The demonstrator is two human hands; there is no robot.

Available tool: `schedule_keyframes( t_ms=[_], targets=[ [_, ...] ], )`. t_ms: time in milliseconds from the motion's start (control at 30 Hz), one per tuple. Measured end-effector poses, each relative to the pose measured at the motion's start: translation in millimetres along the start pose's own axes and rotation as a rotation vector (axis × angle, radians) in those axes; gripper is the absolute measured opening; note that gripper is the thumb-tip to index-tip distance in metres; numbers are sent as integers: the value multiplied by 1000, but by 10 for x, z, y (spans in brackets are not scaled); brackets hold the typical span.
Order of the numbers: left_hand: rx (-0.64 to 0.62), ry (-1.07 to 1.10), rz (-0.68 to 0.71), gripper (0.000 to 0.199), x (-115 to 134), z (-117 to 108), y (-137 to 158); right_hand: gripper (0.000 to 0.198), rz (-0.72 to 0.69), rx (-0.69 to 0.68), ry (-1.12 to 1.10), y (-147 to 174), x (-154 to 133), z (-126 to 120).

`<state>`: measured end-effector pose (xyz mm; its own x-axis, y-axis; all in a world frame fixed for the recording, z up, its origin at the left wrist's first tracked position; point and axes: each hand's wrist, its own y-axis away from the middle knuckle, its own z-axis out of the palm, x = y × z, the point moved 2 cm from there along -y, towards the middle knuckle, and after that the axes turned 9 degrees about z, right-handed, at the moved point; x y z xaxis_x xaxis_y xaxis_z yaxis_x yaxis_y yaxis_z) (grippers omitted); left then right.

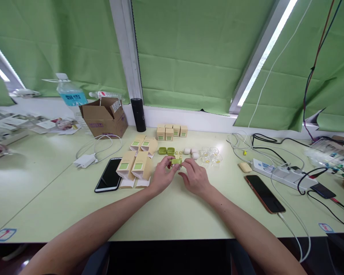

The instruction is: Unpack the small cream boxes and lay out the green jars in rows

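Note:
My left hand (162, 175) is closed around a small green plastic case (176, 162), thumb in front and fingers behind. At the case's right edge are the curled fingers of my right hand (197, 178), the thumb a little lower; part of their grip is hidden. Just behind stand two open green cases (166, 151). Small yellowish pieces (178, 152) lie beside them. Farther right are several white rounded pieces (192, 152) and several clear plastic cups (211, 154). Left of my hands, open kraft paper boxes (141, 165) with green labels stand in rows.
Small closed kraft boxes (169, 133) stand at the back near a black bottle (138, 114) and an open carton (104, 118). A phone (109, 175) lies left; another phone (265, 193), a power strip (282, 173) and loose cables lie right. A white charger (85, 160) sits farther left.

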<state>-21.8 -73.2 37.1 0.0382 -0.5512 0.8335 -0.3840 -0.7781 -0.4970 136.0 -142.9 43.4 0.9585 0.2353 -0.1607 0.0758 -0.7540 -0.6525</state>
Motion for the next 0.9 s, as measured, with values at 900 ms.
schedule_keyframes(
  t_ms=[900],
  targets=[
    [-61,-147,71,29,-50,14,27,35,358,-111,-558,-26,165,124]
  ],
)
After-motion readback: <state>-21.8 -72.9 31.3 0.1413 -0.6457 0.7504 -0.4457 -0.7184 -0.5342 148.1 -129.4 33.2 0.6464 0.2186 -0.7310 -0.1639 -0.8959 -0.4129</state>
